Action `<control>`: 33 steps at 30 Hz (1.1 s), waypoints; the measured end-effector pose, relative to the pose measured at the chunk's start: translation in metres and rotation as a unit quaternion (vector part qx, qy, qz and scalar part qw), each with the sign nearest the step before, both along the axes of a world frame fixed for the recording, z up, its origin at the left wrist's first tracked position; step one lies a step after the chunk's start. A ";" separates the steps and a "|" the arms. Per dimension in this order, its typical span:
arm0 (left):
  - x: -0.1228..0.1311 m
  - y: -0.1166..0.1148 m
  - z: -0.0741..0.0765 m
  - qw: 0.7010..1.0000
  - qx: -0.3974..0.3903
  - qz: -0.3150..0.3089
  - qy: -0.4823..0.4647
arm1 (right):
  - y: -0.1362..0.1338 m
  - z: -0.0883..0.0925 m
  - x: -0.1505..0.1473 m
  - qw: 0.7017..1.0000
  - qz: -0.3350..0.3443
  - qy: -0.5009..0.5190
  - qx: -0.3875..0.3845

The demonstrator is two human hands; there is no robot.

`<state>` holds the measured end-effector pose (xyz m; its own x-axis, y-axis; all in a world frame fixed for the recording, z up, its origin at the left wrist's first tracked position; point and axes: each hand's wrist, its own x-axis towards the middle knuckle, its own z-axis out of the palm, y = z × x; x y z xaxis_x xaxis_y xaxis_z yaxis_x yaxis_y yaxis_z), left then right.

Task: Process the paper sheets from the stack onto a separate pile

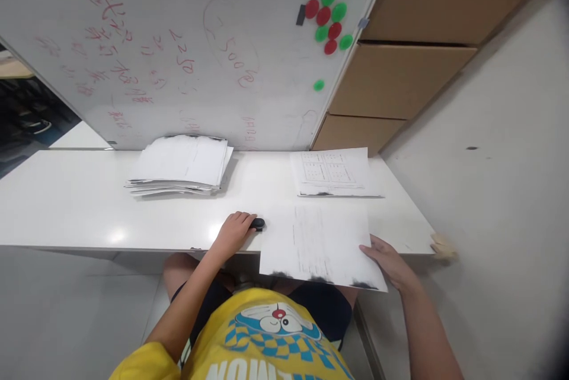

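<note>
My left hand (234, 232) is closed around a small black stapler (258, 224), mostly covered by the fingers; only its rounded end shows. That end sits close to the left edge of a white printed sheet (329, 243), and whether they touch I cannot tell. At the sheet's right edge, my right hand (387, 258) pinches it with the thumb on top and the fingers beneath. The sheet overhangs the front edge of the white table (178, 223), with black smudges along its lower border. Whether it is one sheet or several is unclear.
A thick stack of papers (182, 160) lies at the back left, and a thinner printed pile (338, 169) at the back right. A whiteboard (275, 30) with red writing and round magnets stands behind. Cardboard boxes (400, 80) and a white wall (502, 172) bound the right side.
</note>
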<state>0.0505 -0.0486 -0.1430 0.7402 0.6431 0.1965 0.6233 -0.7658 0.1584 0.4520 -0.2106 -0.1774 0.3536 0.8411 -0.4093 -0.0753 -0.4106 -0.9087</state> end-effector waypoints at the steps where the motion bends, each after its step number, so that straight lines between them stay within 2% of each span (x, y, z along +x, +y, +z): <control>1: 0.000 0.000 -0.001 1.000 -0.001 0.000 -0.001 | 0.000 0.000 -0.001 1.000 0.002 -0.005 0.000; 9: -0.004 0.005 0.000 0.998 -0.006 -0.008 -0.062 | -0.003 0.015 -0.010 0.997 0.016 -0.070 0.007; 13: -0.005 0.006 0.000 0.995 0.003 -0.024 -0.095 | 0.004 0.016 -0.017 0.998 0.037 -0.056 0.012; 20: -0.006 0.007 -0.001 0.991 -0.007 -0.020 -0.131 | 0.011 0.016 -0.020 1.000 0.026 -0.010 -0.003; 26: -0.005 0.009 0.002 0.992 -0.012 -0.036 -0.120 | 0.011 0.016 -0.021 1.000 0.026 0.010 0.001; 31: -0.004 0.012 -0.004 0.997 0.054 -0.045 -0.027 | 0.012 0.014 -0.029 1.000 -0.008 0.020 0.004; 33: -0.005 0.012 -0.007 0.994 0.084 -0.060 -0.026 | 0.013 0.011 -0.034 0.999 -0.036 0.004 0.011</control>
<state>0.0455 -0.0363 -0.1501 0.7955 0.5055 0.3342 0.5198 -0.8527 0.0525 0.4178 -0.1975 -0.1668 0.4102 0.8225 -0.3939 -0.1113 -0.3836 -0.9168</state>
